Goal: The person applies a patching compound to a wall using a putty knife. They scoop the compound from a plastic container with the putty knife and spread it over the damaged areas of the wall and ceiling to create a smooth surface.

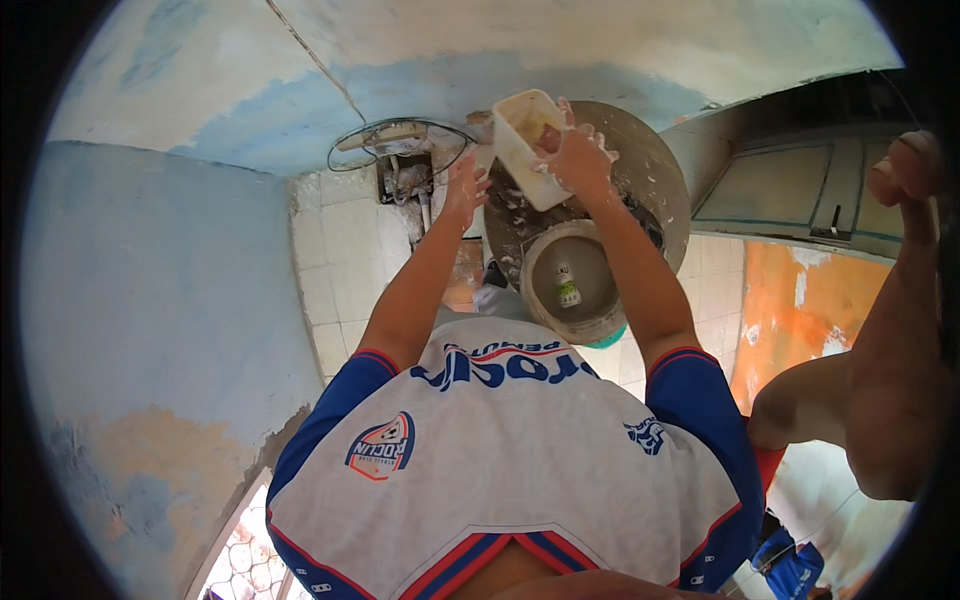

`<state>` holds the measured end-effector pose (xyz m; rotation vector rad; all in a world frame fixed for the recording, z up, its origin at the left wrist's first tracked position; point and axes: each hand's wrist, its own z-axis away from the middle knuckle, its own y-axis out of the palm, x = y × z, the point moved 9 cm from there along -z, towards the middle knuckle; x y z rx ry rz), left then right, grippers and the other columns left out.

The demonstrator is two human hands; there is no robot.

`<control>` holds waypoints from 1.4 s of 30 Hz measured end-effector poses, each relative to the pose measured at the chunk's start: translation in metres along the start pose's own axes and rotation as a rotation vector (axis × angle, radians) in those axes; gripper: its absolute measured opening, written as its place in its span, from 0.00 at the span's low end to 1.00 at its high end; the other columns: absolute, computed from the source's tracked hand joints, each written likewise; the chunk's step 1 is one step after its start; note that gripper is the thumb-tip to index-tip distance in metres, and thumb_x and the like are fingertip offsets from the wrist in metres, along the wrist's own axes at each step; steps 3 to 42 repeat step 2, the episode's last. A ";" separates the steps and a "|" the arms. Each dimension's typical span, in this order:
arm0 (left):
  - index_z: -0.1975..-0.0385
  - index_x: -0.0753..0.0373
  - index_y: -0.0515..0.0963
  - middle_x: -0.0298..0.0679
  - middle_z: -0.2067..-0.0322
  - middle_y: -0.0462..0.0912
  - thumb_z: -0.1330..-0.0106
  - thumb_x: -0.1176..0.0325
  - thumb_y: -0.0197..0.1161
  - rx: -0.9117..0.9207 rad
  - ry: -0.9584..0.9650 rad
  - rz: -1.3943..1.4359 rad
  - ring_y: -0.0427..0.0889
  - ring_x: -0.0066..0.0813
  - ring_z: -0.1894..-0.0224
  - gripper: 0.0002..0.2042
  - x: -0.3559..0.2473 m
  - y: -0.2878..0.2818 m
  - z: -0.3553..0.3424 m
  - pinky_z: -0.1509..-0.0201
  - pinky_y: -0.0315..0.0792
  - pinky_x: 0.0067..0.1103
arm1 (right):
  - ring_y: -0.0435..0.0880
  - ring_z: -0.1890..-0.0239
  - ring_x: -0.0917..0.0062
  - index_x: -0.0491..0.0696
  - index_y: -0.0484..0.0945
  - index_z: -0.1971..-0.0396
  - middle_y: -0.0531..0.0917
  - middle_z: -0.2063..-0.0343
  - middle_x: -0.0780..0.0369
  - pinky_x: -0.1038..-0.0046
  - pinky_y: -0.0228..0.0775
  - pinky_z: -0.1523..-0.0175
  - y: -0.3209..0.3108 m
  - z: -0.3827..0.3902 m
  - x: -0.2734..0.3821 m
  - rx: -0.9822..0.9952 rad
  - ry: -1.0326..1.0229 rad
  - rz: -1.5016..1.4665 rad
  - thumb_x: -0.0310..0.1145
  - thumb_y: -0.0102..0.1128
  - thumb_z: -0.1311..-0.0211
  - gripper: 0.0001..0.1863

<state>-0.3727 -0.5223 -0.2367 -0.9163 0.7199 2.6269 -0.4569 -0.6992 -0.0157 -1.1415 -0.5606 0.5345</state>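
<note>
My right hand point(582, 166), smeared with something whitish, grips the right side of a pale rectangular plastic container point(515, 165). The container is tilted, and its inside has pale smears. Left of it, my left hand point(464, 193) is raised with its fingers apart and holds nothing; it also looks wet or smeared. Just below the container stands a round grey bucket point(586, 332). Inside the bucket is a small white and green bottle point(567, 288). Behind these is a dark round surface point(655, 155) spattered with white.
A coil of dark cable point(345, 150) hangs by an opened wall box point(405, 180) with pipes. A blue patchy wall point(170, 330) rises at the left. Another person's bare limb point(885, 350) shows at the right, near an orange wall point(790, 310) and a grey-green panel point(790, 190).
</note>
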 end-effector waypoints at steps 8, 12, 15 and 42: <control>0.23 0.48 0.44 0.50 0.29 0.62 0.31 0.36 0.55 -0.127 -0.040 0.007 0.68 0.49 0.32 0.43 0.004 -0.027 0.002 0.30 0.60 0.47 | 0.63 0.28 0.48 0.64 0.37 0.21 0.65 0.30 0.47 0.34 0.56 0.32 0.002 -0.010 -0.006 0.073 0.028 0.043 0.56 0.78 0.52 0.66; 0.23 0.48 0.44 0.50 0.29 0.62 0.31 0.36 0.55 -0.127 -0.040 0.007 0.68 0.49 0.32 0.43 0.004 -0.027 0.002 0.30 0.60 0.47 | 0.63 0.28 0.48 0.64 0.37 0.21 0.65 0.30 0.47 0.34 0.56 0.32 0.002 -0.010 -0.006 0.073 0.028 0.043 0.56 0.78 0.52 0.66; 0.23 0.48 0.44 0.50 0.29 0.62 0.31 0.36 0.55 -0.127 -0.040 0.007 0.68 0.49 0.32 0.43 0.004 -0.027 0.002 0.30 0.60 0.47 | 0.63 0.28 0.48 0.64 0.37 0.21 0.65 0.30 0.47 0.34 0.56 0.32 0.002 -0.010 -0.006 0.073 0.028 0.043 0.56 0.78 0.52 0.66; 0.23 0.48 0.44 0.50 0.29 0.62 0.31 0.36 0.55 -0.127 -0.040 0.007 0.68 0.49 0.32 0.43 0.004 -0.027 0.002 0.30 0.60 0.47 | 0.63 0.28 0.48 0.64 0.37 0.21 0.65 0.30 0.47 0.34 0.56 0.32 0.002 -0.010 -0.006 0.073 0.028 0.043 0.56 0.78 0.52 0.66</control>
